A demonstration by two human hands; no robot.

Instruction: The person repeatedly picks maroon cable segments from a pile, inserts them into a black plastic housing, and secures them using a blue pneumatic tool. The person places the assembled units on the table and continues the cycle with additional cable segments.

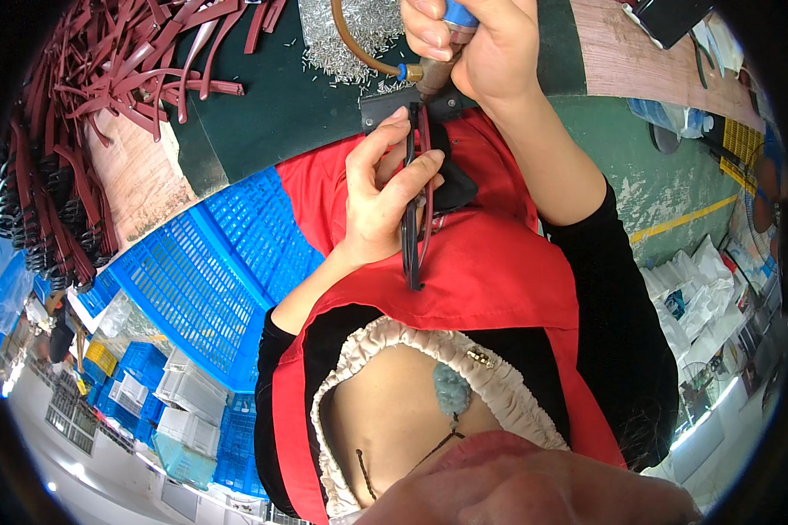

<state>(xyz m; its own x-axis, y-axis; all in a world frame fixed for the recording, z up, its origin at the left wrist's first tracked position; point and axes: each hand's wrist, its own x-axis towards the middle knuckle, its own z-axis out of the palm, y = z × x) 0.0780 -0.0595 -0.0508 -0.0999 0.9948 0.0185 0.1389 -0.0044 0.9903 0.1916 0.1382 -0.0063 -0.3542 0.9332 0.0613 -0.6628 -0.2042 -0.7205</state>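
Observation:
Between its thumb and fingers, my left hand (pixel 387 190) holds a long slim clip-like piece. One part is a black strip (pixel 410 243); beside it runs a burgundy strip (pixel 427 230). The piece's far end meets a dark metal fixture (pixel 384 110) screwed at the table edge. My right hand (pixel 492 59) is wrapped around a hand-held tool (pixel 437 73) with a blue upper body and a tapered metal nose. The nose points down at the fixture, close to the piece's end; whether they touch I cannot tell. A brown hose (pixel 354 46) joins the tool by a brass fitting (pixel 412 72).
Small metal pins (pixel 348 52) lie heaped behind the fixture. Loose burgundy strips (pixel 151 59) pile up at left, near burgundy pieces with black coils (pixel 46 216). A blue plastic crate (pixel 197 289) stands below the table at left. A dark phone-like object (pixel 673 20) lies far right.

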